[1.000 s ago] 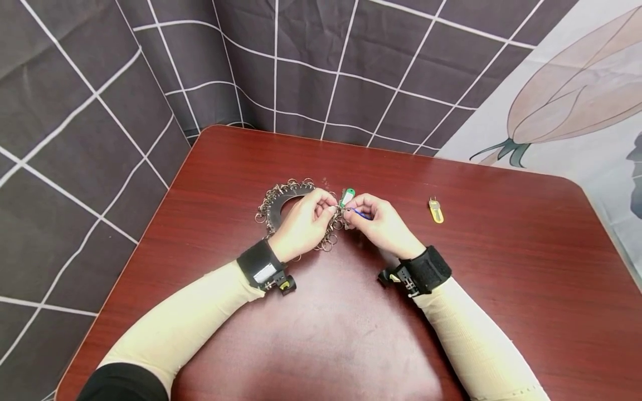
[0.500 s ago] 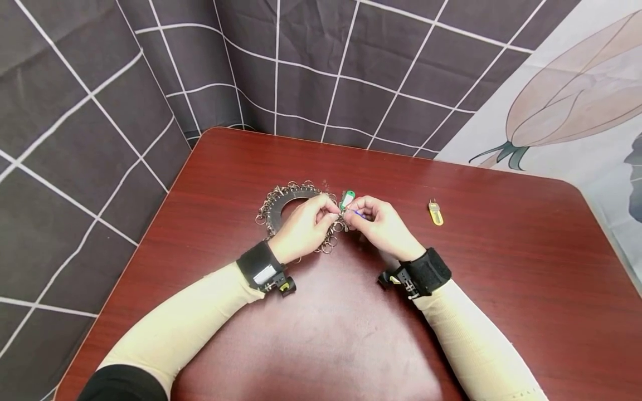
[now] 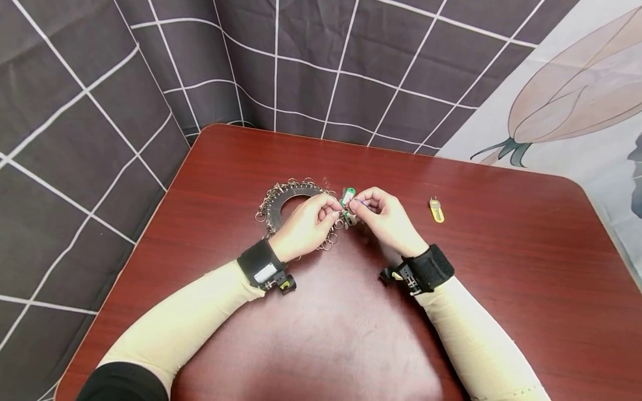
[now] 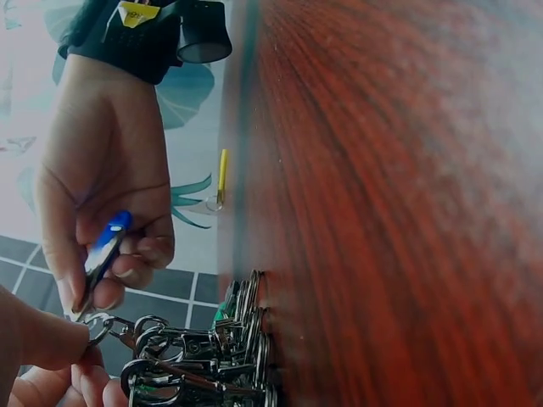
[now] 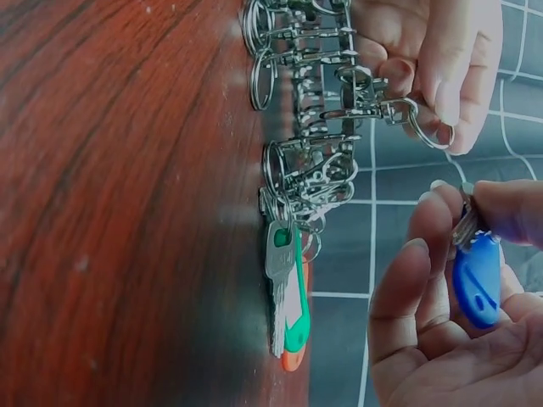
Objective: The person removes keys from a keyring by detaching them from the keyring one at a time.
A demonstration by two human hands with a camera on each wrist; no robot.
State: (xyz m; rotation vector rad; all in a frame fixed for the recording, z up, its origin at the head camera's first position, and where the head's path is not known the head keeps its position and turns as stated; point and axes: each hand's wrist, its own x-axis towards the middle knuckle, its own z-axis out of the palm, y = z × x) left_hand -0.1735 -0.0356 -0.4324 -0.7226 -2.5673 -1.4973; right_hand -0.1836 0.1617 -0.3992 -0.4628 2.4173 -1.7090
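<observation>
A dark round key holder (image 3: 275, 210), fringed with metal clips and split rings, lies on the table. My left hand (image 3: 303, 225) is over its right side, thumb and finger pinching one split ring (image 5: 428, 127). Just right of it, my right hand (image 3: 388, 220) pinches a metal piece, apparently a key (image 5: 465, 225), with a blue key tag (image 5: 477, 280) attached. In the right wrist view a small gap separates this piece from the pinched ring. A green key tag (image 3: 348, 195) with a silver key (image 5: 278, 271) hangs from the holder, an orange tag (image 5: 293, 358) behind it.
A yellow key tag (image 3: 436, 210) with a key lies on the reddish-brown table (image 3: 501, 250), right of my right hand. A dark checked cloth (image 3: 301, 72) hangs behind the table's far edge.
My right hand has drawn slightly right and away from my left hand, with the blue tag. More of the tags below now shows between the hands. My left hand has barely moved.
</observation>
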